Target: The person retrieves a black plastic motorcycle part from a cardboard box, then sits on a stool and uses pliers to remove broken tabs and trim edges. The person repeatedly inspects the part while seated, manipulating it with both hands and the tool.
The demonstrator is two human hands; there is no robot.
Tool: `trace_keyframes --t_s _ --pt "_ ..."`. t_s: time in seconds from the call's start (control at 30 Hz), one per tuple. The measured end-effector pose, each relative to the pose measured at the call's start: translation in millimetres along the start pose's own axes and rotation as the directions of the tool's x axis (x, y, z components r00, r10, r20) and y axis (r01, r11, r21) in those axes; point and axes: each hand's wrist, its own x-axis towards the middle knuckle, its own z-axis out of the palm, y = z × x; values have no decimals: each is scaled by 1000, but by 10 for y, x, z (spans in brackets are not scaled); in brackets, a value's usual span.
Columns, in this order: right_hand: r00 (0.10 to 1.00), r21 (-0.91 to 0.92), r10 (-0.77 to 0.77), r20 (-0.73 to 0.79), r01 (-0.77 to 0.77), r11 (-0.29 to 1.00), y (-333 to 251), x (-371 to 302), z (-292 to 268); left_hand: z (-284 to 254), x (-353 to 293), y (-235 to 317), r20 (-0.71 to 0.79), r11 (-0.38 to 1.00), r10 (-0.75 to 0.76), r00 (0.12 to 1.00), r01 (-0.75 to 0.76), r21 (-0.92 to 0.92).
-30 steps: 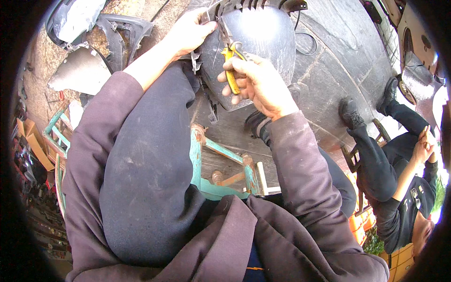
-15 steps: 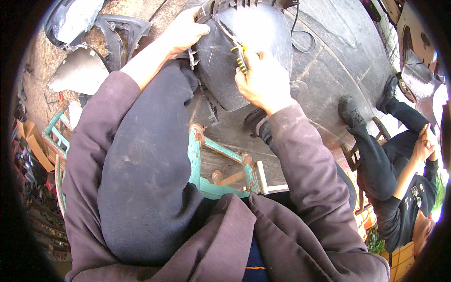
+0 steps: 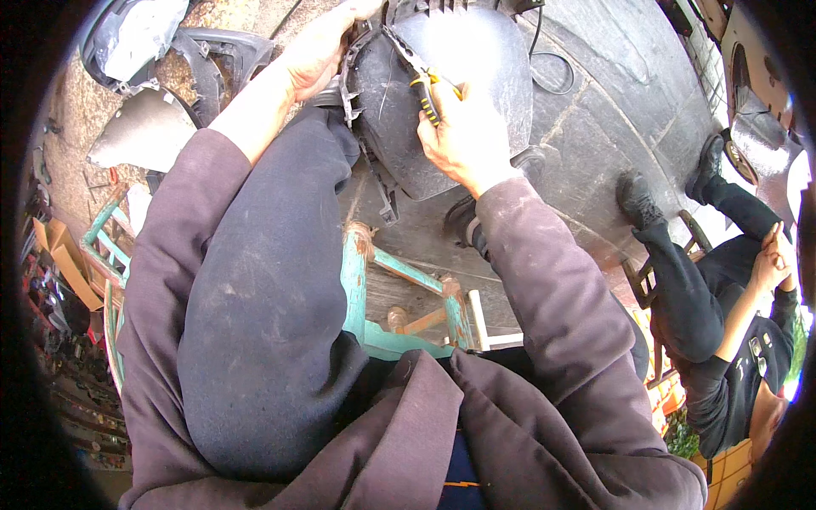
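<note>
A large dark grey plastic housing (image 3: 476, 68) rests against my left knee at the top of the view. My left hand (image 3: 319, 47) grips its ribbed left edge. My right hand (image 3: 463, 136) is closed on yellow-and-black handled pliers (image 3: 416, 72). The pliers' jaws point up-left onto the face of the housing near its top edge. A thin wire runs down the housing beside the jaws.
I sit on a worn teal wooden stool (image 3: 387, 297) over dark concrete ground (image 3: 612, 144). Broken grey plastic parts (image 3: 149, 127) lie at the upper left. A black cable (image 3: 552, 72) loops on the ground. Another person in black (image 3: 722, 280) sits at the right.
My right hand has moved the pliers up and left across the housing, with the jaws reaching nearer its top edge. My left hand stays on the edge.
</note>
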Motion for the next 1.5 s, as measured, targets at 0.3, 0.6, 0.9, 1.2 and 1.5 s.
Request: trace_keyframes --t_s 0.3,0.6,0.9,1.2,1.5 --pt "973 162 163 166 -190 968 -141 -44 116 -50 37 -90 -53 1000 16 998 -16 -2" --pt "867 651 313 386 -497 574 -431 3 10 -60 3 -179 -50 997 77 996 -76 18" --pt "562 567 206 801 -603 -560 -719 159 -320 -110 21 -230 25 993 114 993 -115 5" --pt "661 297 -101 744 -462 -836 -631 231 -257 -133 33 -225 22 994 111 994 -111 -15" --pt "597 606 126 792 -794 -50 -281 -29 -440 -132 31 -214 -30 1000 -5 1000 4 -10"
